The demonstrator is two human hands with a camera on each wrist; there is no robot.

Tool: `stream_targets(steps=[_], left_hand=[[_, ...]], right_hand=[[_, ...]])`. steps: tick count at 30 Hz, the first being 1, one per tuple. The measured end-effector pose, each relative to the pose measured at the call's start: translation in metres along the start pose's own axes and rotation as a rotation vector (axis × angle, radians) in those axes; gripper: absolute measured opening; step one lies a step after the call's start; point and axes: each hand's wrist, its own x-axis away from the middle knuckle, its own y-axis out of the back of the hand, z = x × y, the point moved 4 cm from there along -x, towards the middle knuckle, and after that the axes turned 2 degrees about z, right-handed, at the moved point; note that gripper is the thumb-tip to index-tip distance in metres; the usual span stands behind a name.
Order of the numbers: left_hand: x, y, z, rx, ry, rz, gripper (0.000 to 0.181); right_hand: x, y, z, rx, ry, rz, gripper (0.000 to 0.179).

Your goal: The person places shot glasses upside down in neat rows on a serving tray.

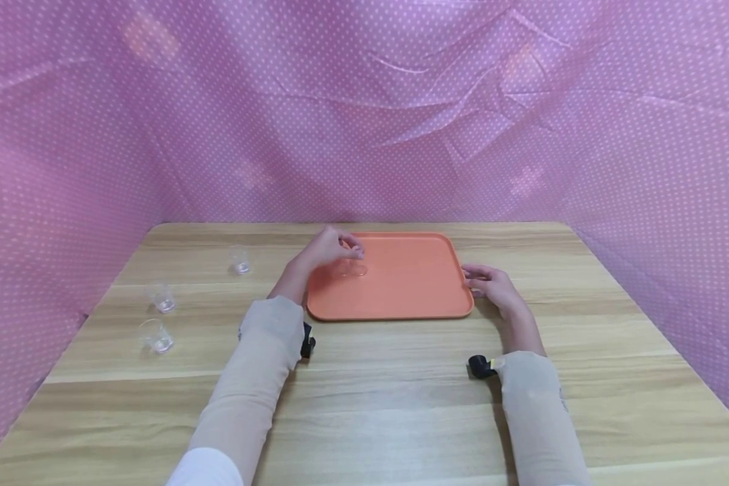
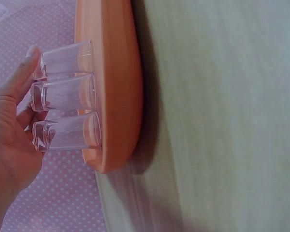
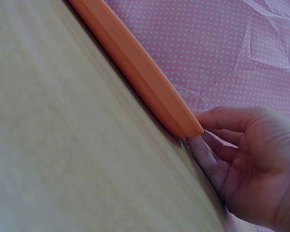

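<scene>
Bench (image 1: 389, 405): orange tray (image 1: 413, 277) toward far edge. Right hand (image 1: 492, 285) pinched tray's right edge; left hand (image 1: 331, 246) pinched at least one of three inverted glasses (image 2: 65, 94) near its left edge. Three loose glasses (image 1: 160, 343) stood bench-left. We judged setting-down in hand, release called for next.

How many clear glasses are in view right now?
6: three glasses on the table, left of the tray; three more upside down by the left hand, at the tray's left part. Others may hide behind that hand.
</scene>
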Motion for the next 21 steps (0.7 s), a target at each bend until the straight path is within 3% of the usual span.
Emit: stream_targets(steps=[4, 12, 21], left_hand=[[0.001, -0.001, 0.001, 0.005, 0.001, -0.008, 0.025], [0.001, -0.003, 0.002, 0.028, -0.016, -0.012, 0.023], [0.001, -0.003, 0.001, -0.032, -0.020, 0.001, 0.024]], right_hand=[[0.001, -0.001, 0.002, 0.005, -0.002, -0.002, 0.044], [-0.008, 0.006, -0.014, -0.002, 0.015, -0.014, 0.045], [-0.009, 0.006, -0.016, 0.001, 0.018, -0.020, 0.044]])
